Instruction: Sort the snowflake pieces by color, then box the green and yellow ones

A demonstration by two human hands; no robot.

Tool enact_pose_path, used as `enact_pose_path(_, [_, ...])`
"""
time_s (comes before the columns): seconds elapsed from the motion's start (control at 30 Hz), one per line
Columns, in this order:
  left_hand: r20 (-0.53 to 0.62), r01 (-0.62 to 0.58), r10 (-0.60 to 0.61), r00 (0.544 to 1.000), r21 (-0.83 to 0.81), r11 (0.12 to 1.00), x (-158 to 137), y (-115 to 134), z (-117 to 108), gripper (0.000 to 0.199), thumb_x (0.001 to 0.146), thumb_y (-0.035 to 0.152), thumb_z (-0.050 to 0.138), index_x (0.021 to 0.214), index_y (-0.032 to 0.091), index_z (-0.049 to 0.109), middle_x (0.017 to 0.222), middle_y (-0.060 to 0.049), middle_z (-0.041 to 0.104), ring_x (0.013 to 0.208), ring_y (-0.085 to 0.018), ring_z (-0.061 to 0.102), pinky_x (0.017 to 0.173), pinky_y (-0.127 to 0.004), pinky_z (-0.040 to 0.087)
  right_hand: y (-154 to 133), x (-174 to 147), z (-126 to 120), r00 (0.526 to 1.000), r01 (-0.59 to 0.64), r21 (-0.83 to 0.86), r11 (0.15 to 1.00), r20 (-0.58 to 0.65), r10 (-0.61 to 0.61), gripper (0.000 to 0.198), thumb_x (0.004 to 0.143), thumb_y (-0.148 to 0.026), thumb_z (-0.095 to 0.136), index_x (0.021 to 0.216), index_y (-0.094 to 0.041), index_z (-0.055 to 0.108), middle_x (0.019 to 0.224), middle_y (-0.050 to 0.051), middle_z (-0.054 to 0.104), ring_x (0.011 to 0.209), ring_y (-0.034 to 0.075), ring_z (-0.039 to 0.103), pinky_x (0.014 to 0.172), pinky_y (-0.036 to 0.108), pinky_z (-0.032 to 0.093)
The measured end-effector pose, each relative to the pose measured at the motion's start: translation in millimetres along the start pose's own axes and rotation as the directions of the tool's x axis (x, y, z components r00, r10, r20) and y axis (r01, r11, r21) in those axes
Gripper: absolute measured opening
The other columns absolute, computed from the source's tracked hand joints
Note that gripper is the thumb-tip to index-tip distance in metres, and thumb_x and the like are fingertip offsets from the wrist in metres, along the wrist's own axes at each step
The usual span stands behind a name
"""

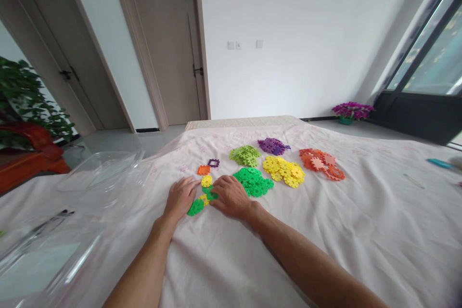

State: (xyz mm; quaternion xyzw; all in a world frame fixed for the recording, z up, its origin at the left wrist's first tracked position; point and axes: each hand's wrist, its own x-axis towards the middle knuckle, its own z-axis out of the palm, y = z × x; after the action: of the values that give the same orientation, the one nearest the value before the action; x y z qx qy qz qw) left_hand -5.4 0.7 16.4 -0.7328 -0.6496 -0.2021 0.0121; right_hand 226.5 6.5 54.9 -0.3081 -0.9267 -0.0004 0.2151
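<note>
My right hand [231, 196] is closed over a green notched plastic disc [209, 193], its fingers bent and partly hiding the piece. Flat on the cloth to the left lies my left hand [181, 198], fingers stretched out, with the tips beside a yellow notched disc [206, 181]. Between the wrists, a small yellow piece [204, 199] touches another green disc [196, 207]. Just beyond the fingers are an orange square piece [203, 170] and a dark purple square frame [213, 163]. Whether these pieces interlock, I cannot tell.
Sorted piles lie to the right: green [253, 182], yellow [284, 171], light green [245, 155], purple [272, 146] and orange [321, 162]. Clear plastic containers [103, 173] stand at left. A wrinkled pale cloth [346, 245] covers the surface. A blue object [441, 163] lies far right.
</note>
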Motion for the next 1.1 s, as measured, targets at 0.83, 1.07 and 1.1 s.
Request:
enact_pose_path(0.83, [0.046,-0.021,0.02,0.999,0.008,1.0,0,2,-1,0.046,0.094,0.022,0.041,0.133,0.035,0.06,0.144,-0.003,0.055,0.137,-0.024,0.044,0.113,-0.044,0.032,69,-22,-22,0.756,-0.591,-0.122,0.798,-0.429,0.494,0.02,0.096,-0.031,0.051,0.098,-0.023,0.069,0.102,0.009,0.065,0.104,0.028,0.048,0.087,0.04,0.034])
enact_pose_path(1.07, [0.114,-0.1,0.106,0.988,-0.058,0.993,2,2,-1,0.054,0.091,0.011,0.038,0.132,0.039,0.06,0.15,0.0,0.049,0.14,-0.025,0.04,0.115,-0.049,0.03,37,-13,-10,0.929,-0.296,-0.08,0.952,-0.255,0.267,0.023,0.095,-0.024,0.052,0.112,-0.024,0.067,0.122,0.008,0.061,0.116,0.026,0.046,0.098,0.041,0.036])
enact_pose_path(1.1, [0.127,-0.107,0.116,0.985,-0.073,0.992,1,2,-2,0.055,0.091,0.01,0.038,0.132,0.039,0.06,0.15,0.001,0.049,0.142,-0.025,0.039,0.116,-0.05,0.029,32,-11,-7,0.947,-0.255,-0.074,0.964,-0.222,0.233,0.024,0.094,-0.024,0.052,0.114,-0.024,0.067,0.125,0.008,0.06,0.119,0.025,0.044,0.1,0.041,0.036])
